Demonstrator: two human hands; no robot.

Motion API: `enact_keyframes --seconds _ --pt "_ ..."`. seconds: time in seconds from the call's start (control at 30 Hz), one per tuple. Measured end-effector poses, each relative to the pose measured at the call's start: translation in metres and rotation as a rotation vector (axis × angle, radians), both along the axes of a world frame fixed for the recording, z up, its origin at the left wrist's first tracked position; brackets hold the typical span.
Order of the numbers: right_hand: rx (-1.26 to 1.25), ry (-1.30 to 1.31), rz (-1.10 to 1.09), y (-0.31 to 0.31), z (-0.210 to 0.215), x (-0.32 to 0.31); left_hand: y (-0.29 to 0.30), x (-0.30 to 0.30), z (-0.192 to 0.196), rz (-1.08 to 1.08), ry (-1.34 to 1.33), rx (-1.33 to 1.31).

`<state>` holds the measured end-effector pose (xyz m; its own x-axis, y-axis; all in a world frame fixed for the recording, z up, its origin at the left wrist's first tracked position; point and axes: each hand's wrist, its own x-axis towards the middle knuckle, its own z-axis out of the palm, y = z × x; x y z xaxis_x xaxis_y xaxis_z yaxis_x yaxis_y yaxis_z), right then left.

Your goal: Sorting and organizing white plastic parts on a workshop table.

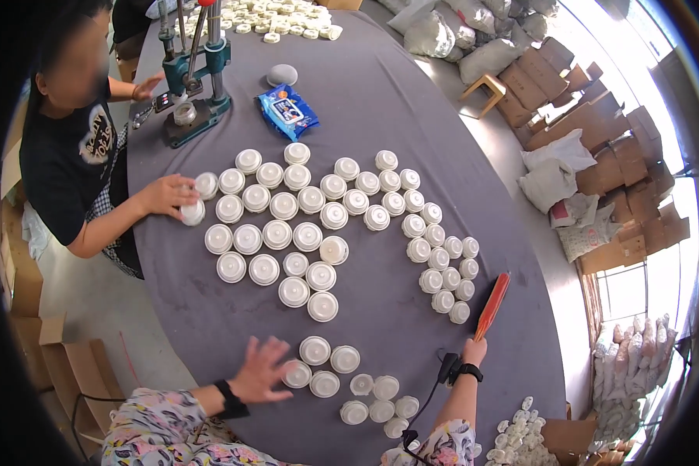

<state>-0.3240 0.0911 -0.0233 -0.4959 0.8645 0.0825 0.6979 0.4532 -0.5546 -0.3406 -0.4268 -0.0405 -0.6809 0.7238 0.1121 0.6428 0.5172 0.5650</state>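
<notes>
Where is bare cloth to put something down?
Bare: between the round white caps and the blue wipes packet; also between left hand and cap cluster. Crowded: near the red stick in right hand.

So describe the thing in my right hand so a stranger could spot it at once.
Start at the grey table and go to its near right edge, past the curved row of white caps. The right hand holds a flat red stick, the only long red thing among round white pieces.
</notes>
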Motion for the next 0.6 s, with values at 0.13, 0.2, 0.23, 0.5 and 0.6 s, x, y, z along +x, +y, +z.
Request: enact_keyframes --seconds 0.13,0.2,0.23,0.5,0.6 --pt "0.002 -0.122 0.181 -0.040 -0.013 -0.028 0.045 0.007 0.001 -0.087 0.024 -0.249" --pt "-0.087 -0.081 0.221 -0.062 -0.007 -0.038 0.049 -0.013 0.002 -0.069 0.047 -0.219" --pt "-0.119 -0.080 0.278 -0.078 -0.003 -0.041 0.048 -0.025 0.002 -0.047 0.077 -0.189" --pt "-0.261 -0.059 0.500 -0.179 0.019 -0.036 0.064 -0.083 0.017 0.035 0.076 -0.223" --pt "-0.332 0.007 0.392 -0.188 0.046 0.022 0.069 -0.073 0.033 -0.019 0.036 -0.148"
